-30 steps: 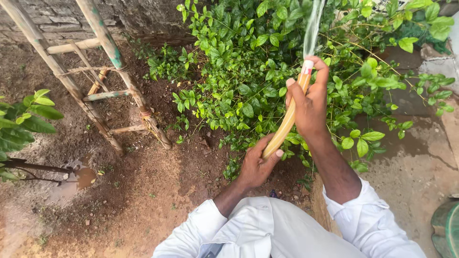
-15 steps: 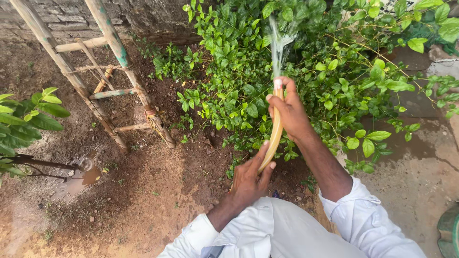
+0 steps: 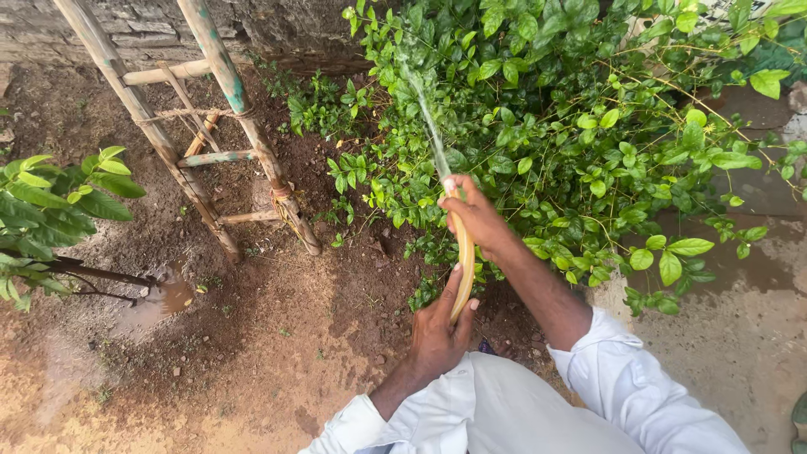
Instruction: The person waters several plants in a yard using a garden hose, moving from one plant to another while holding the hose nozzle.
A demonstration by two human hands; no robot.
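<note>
One yellow hose (image 3: 463, 252) runs through both hands, lying just in front of the green bush (image 3: 555, 126) that fills the upper right of the view. The right hand (image 3: 476, 217) is closed around the hose near its open end, with the thumb pressed at the mouth; a thin jet of water (image 3: 424, 113) leaves there and slants up and to the left into the near edge of the bush. The left hand (image 3: 439, 328) is clamped on the same hose lower down, below the bush, thumb and fingers wrapped round it. Both arms wear white sleeves (image 3: 626, 387).

No container shows in full: only the green rim of some rounded object (image 3: 799, 418) cuts the right border, well below the bush, and what it holds cannot be seen.

One ladder-like frame of bamboo poles (image 3: 206, 143) stands left of the bush, lashed with cord at its joints. One small puddle (image 3: 168, 298) of muddy water lies on the bare soil (image 3: 277, 336) further left of the bush, beside a second leafy plant (image 3: 50, 202) at the left border. A stone wall (image 3: 126, 25) runs behind the frame, left of the bush's top.
</note>
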